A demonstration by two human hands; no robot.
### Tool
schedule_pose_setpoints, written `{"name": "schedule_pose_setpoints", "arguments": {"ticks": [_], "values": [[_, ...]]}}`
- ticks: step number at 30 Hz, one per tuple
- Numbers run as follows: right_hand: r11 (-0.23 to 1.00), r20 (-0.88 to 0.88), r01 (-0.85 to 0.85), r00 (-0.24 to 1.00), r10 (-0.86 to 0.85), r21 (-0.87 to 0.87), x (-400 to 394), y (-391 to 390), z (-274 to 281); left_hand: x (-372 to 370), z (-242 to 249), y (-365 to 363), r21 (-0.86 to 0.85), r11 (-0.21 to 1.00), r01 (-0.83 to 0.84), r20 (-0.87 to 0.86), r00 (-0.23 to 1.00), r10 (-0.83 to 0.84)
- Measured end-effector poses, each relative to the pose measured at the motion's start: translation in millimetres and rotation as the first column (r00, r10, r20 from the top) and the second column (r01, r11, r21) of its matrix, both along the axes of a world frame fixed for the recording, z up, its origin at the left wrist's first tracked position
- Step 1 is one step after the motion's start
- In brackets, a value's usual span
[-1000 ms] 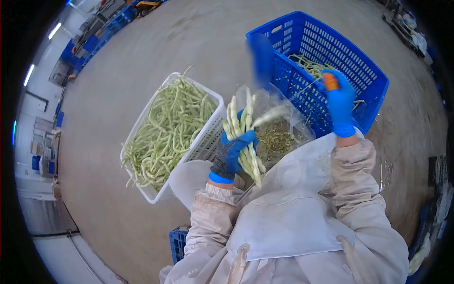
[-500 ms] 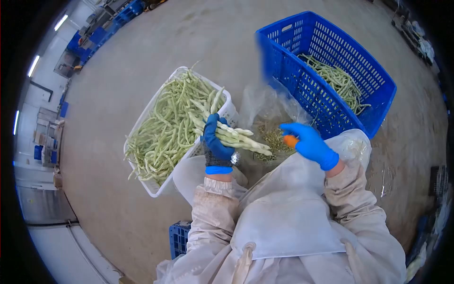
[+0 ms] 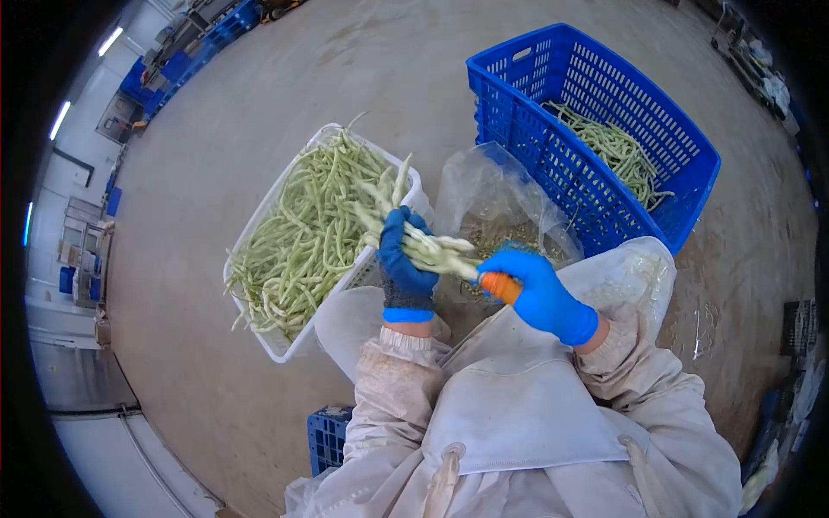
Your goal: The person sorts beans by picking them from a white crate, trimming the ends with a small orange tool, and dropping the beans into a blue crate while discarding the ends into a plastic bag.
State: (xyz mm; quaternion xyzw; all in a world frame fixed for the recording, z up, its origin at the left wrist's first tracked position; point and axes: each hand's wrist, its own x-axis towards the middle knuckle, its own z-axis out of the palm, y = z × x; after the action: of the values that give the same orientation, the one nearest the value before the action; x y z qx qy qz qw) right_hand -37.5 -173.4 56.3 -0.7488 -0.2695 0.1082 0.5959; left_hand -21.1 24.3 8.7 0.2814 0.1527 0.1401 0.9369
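Note:
My left hand (image 3: 408,259), in a blue glove with a grey cuff, is wrapped around a bunch of pale green bean pods (image 3: 449,252). Their ends stick out on both sides of the fist. Gloved in blue, my right hand (image 3: 542,292) grips a tool with an orange handle (image 3: 501,287) at the right ends of the pods; its working end cannot be made out. Left of the bunch, a white basket (image 3: 278,344) is heaped with more bean pods (image 3: 302,233). Below the hands, a clear plastic bag (image 3: 471,186) holds small green and brown trimmings (image 3: 509,237).
A large blue crate (image 3: 527,116) with some beans (image 3: 613,142) stands at the upper right, beside the bag. A smaller blue crate (image 3: 326,436) is by my left side. Equipment and blue bins (image 3: 177,65) line the far left wall.
My right hand has moved left with the orange-handled tool, up to the ends of the bean pods. My left hand still holds the bunch and has shifted slightly right.

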Motion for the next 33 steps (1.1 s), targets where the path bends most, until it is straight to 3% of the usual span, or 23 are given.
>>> {"name": "schedule_pose_setpoints", "arguments": {"ticks": [2, 4, 5, 8, 9, 10, 12, 13, 14, 15, 16, 17, 18, 20, 22, 24, 25, 26, 27, 28, 30, 31, 33], "values": [[0.983, -0.125, -0.091, 0.986, 0.111, 0.160, -3, -3, 11, 0, -3, -2, -0.075, 0.988, 0.137, 0.094, 0.987, -0.130], [0.971, 0.206, -0.226, 0.950, 0.237, -0.073, 4, -10, 21, 1, 6, -8, -0.310, 0.837, 0.450, 0.368, 0.869, -0.331], [0.972, 0.204, -0.223, 0.951, 0.234, -0.073, 9, -14, 20, 1, 7, -9, -0.458, 0.771, 0.442, 0.364, 0.885, -0.291], [0.936, 0.334, -0.172, 0.901, 0.276, -0.309, 18, -23, 11, 0, 14, -14, -0.343, 0.886, 0.311, 0.173, 0.948, -0.266], [0.974, 0.262, -0.147, 0.946, 0.189, -0.172, 17, -24, 10, 0, 13, -13, -0.139, 0.937, 0.320, 0.184, 0.938, -0.293], [0.993, 0.174, -0.108, 0.978, 0.113, -0.037, 16, -25, 9, 0, 10, -18, -0.141, 0.938, 0.318, 0.183, 0.939, -0.291], [0.997, 0.086, -0.051, 0.995, 0.045, 0.063, 8, -18, 8, 2, 7, -30, -0.053, 0.998, -0.037, -0.072, 0.997, 0.033], [0.987, -0.004, 0.018, 1.000, -0.018, 0.157, 4, -15, 8, 7, -6, -24, -0.032, 0.999, 0.040, 0.093, 0.995, -0.036], [0.987, -0.004, 0.020, 1.000, -0.020, 0.160, 1, -16, 0, 8, -13, -22, -0.030, 0.999, 0.042, 0.093, 0.995, -0.039], [0.917, -0.447, 0.197, 0.894, -0.023, 0.347, 1, -17, -15, 10, 0, -27, -0.032, 0.999, -0.045, 0.034, 0.998, 0.046], [0.804, -0.786, 0.424, 0.612, 0.085, 0.417, 2, -16, -31, 13, 11, -33, -0.032, 0.991, -0.133, -0.024, 0.991, 0.132], [0.760, -0.881, 0.553, 0.470, 0.053, 0.341, 4, -14, -46, 16, 14, -41, 0.096, 0.961, -0.258, -0.063, 0.962, 0.265], [0.760, -0.880, 0.552, 0.473, 0.052, 0.341, 10, -13, -62, 15, 24, -56, 0.093, 0.962, -0.258, -0.061, 0.963, 0.264], [0.617, -0.922, 0.694, 0.353, 0.158, 0.371, 22, -14, -95, 9, 42, -86, 0.539, 0.783, -0.309, 0.077, 0.944, 0.320], [0.651, -0.891, 0.661, 0.450, 0.055, 0.373, 24, 5, -146, 10, 34, -100, 0.872, 0.293, -0.393, 0.293, 0.897, 0.331], [0.697, -0.836, 0.616, 0.547, -0.042, 0.368, 27, 22, -137, 3, 54, -114, 0.854, 0.427, -0.296, 0.290, 0.954, 0.081], [0.530, -0.750, 0.686, 0.648, -0.134, 0.498, 24, 31, -105, 3, 56, -117, 0.848, 0.464, -0.256, 0.290, 0.957, -0.003], [0.349, -0.662, 0.701, 0.709, -0.245, 0.622, 21, 36, -88, 7, 44, -113, 0.908, 0.220, -0.357, 0.380, 0.922, -0.070], [0.644, -0.449, 0.584, 0.806, -0.386, 0.494, 16, 18, -90, 8, 36, -110, 0.893, -0.033, -0.449, 0.438, 0.884, -0.160], [0.821, -0.163, 0.493, 0.870, -0.465, 0.287, 10, 0, -91, 12, 37, -107, 0.894, -0.036, -0.446, 0.435, 0.886, -0.160], [0.944, -0.516, 0.328, 0.812, -0.272, 0.019, 5, -23, -61, 24, 42, -94, 0.930, 0.286, -0.232, 0.266, 0.960, -0.085], [0.893, -0.501, 0.375, 0.839, -0.212, 0.249, 0, -28, -50, 34, 35, -84, 0.935, 0.292, -0.200, 0.224, 0.973, -0.054], [0.916, -0.525, 0.327, 0.835, -0.165, 0.233, 5, -38, -25, 37, 25, -74, 0.939, 0.307, -0.157, 0.174, 0.984, -0.030]]}}
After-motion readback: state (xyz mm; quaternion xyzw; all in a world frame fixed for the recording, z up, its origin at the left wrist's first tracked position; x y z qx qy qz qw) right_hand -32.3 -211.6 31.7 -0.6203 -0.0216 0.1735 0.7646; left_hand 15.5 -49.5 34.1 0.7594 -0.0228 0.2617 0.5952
